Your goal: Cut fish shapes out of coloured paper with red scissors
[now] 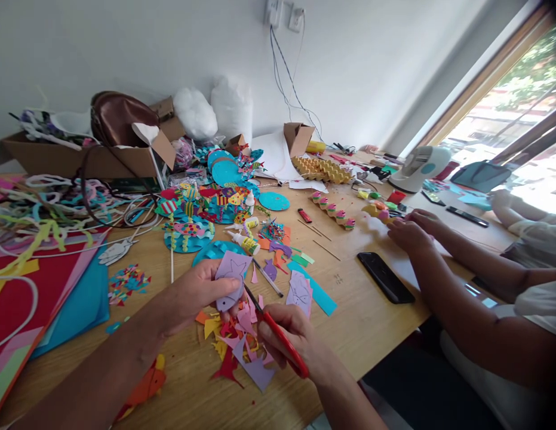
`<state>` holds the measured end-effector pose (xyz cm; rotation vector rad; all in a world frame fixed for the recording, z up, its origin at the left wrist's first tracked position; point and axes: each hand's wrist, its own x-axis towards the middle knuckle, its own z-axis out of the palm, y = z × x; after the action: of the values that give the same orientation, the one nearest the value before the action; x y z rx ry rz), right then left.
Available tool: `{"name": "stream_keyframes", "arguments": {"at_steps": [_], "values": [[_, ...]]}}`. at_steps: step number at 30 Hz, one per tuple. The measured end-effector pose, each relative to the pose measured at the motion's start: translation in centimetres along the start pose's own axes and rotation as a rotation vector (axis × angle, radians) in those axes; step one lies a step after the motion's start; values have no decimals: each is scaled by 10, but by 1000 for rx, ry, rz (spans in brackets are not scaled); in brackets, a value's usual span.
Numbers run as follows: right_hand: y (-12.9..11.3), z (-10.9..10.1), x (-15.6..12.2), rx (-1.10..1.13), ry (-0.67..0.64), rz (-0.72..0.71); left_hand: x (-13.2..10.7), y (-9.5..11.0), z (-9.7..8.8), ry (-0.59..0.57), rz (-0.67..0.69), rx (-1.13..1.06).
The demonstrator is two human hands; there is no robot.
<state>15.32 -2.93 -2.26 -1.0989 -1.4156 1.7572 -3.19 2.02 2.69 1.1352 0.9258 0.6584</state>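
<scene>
My left hand [194, 294] pinches a lilac paper piece [232, 276] with a fish outline drawn on it. My right hand [286, 335] grips red-handled scissors [278, 334], whose blades reach the lower edge of the lilac paper. Both hands hover over a heap of paper offcuts [242, 349] in lilac, red, pink and yellow on the wooden table [349, 322]. Another lilac cut shape [300, 291] lies just right of the scissors on a teal strip [316, 289].
A black phone [385, 276] lies to the right. Another person's hands [409, 230] work at the table's right side. Glue bottles [245, 242], teal paper discs [188, 234], coloured sheets [40, 298], paper strips, cardboard boxes [89, 158] and a yellow egg tray [321, 169] crowd the table.
</scene>
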Motion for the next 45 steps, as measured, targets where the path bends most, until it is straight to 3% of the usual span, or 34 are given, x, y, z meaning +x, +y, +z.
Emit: {"name": "stream_keyframes", "arguments": {"at_steps": [45], "values": [[5, -5, -3, -122, 20, -15, 2, -11, -2, -39, 23, 10]]}}
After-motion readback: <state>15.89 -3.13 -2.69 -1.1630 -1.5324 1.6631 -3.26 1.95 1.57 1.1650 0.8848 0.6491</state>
